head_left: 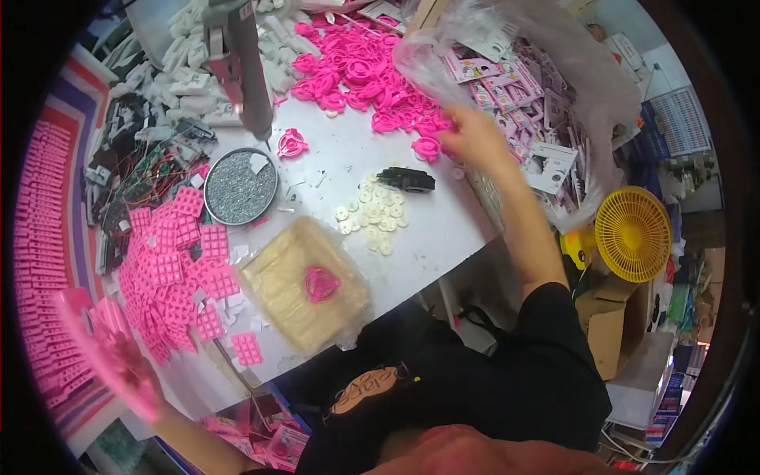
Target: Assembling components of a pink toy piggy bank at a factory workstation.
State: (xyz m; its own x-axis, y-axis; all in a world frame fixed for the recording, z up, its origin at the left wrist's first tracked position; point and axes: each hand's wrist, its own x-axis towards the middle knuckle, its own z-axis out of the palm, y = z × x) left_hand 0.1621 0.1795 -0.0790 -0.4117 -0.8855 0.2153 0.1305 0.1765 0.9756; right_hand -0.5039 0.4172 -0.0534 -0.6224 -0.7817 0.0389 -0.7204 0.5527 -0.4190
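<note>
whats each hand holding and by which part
Left hand holds a long pink piece, exact spot blurred; right hand at the right edge of a pink ring part, hold unclear.

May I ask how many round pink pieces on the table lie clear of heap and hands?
2: one piece near the grey tool, another on the wrapped pad; more may be hidden.

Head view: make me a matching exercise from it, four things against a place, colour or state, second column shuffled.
Column one
1. Left hand
2. Right hand
3. Round fan grille
4. Round dish

Column two
A. yellow
B. filled with small grey pieces
C. holding a long pink piece
D. fingers at a pink round part, near the pink heap

Pairs: 1-C, 2-D, 3-A, 4-B
</note>
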